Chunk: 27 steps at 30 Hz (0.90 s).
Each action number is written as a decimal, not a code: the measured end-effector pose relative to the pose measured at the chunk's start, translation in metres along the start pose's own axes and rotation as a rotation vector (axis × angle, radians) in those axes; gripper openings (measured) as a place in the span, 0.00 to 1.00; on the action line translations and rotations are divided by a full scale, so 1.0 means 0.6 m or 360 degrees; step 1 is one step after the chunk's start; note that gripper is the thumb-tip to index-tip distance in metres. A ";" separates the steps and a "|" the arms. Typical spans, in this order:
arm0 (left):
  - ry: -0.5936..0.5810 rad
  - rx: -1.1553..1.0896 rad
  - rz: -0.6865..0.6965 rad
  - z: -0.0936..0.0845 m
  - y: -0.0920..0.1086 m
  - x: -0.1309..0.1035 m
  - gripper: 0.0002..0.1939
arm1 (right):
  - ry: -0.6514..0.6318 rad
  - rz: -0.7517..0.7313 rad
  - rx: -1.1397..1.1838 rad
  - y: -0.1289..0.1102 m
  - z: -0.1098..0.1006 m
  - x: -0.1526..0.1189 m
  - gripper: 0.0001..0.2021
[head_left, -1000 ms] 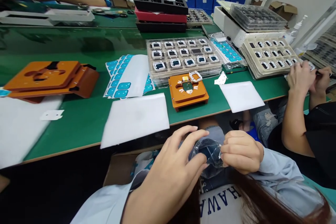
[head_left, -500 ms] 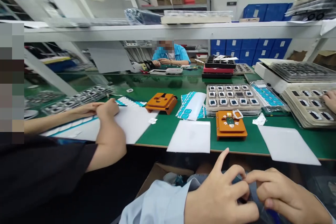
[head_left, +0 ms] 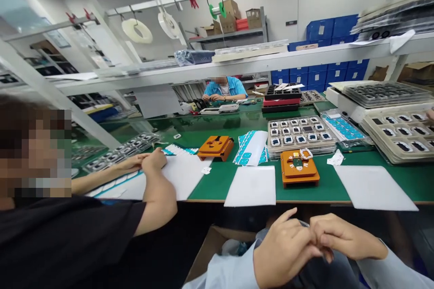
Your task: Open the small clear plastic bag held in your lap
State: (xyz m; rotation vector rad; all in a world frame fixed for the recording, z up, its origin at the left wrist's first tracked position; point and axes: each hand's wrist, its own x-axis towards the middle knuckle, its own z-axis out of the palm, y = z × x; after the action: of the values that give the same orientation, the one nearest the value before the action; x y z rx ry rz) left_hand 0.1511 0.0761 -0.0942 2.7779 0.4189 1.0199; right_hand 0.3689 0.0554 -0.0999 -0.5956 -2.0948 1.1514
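Observation:
Below the bench's front edge, over the lap, my left hand [head_left: 286,249] and my right hand [head_left: 347,235] meet at the fingertips. One left finger points up and away; its others curl in against the right hand. The right fingers are bent and closed. Anything pinched between them is hidden. Closest on the bench is an orange fixture [head_left: 287,181] holding a small green part, with a white frame [head_left: 306,154] leaning on its top. White foam sheets [head_left: 252,186] lie to either side of it.
A tray of white-framed parts [head_left: 271,143] stands behind the fixture, beside blue sticker sheets [head_left: 247,158]. A second orange fixture [head_left: 215,146] sits further left. A co-worker's arm [head_left: 158,205] reaches onto the bench at left. Stacked trays [head_left: 383,142] stand at right. A cardboard box [head_left: 203,246] is below.
My hands have drawn closer together, and the left fingers have folded in from a wider spread. The view has tilted up and shifted left, showing more of the co-worker at left.

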 end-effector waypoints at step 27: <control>-0.0564 -0.0005 0.0184 -0.083 -0.023 0.041 0.08 | 0.0498 -0.0334 0.0079 0.000 -0.004 -0.010 0.18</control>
State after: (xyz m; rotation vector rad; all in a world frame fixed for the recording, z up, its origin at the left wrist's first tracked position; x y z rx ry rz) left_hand 0.1334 0.0991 -0.0448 2.9245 0.2094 0.5249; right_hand 0.3746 0.0526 -0.1013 -0.4842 -1.8081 0.9239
